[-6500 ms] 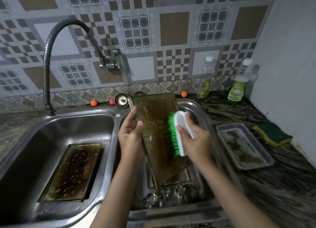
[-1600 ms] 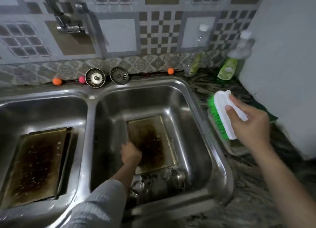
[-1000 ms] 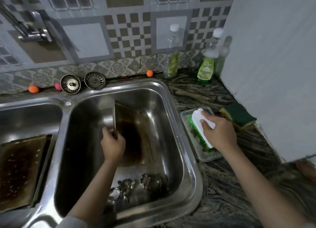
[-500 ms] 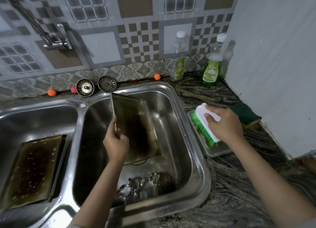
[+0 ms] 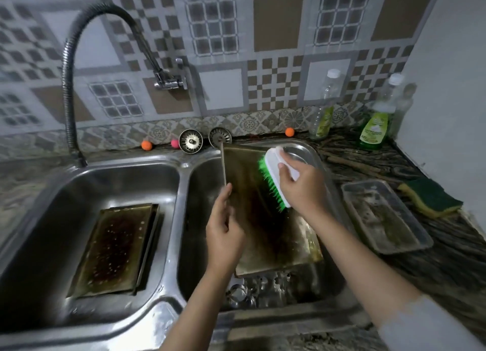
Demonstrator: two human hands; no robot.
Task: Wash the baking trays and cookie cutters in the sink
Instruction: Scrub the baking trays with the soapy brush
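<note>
A stained baking tray (image 5: 265,219) is held tilted in the right basin of the sink (image 5: 184,164), its left edge gripped by the left hand (image 5: 223,232), whose fingers are curled round it. A brush (image 5: 273,182) with green bristles is clasped in the right hand (image 5: 302,187) and pressed against the tray's upper part. Cookie cutters (image 5: 260,287) are piled at the bottom of the same basin, just below the tray. A second dirty tray (image 5: 113,248) is lying flat in the left basin. On the table (image 5: 447,266), a small plastic tray (image 5: 386,216) with residue is set beside a sponge (image 5: 431,197).
</note>
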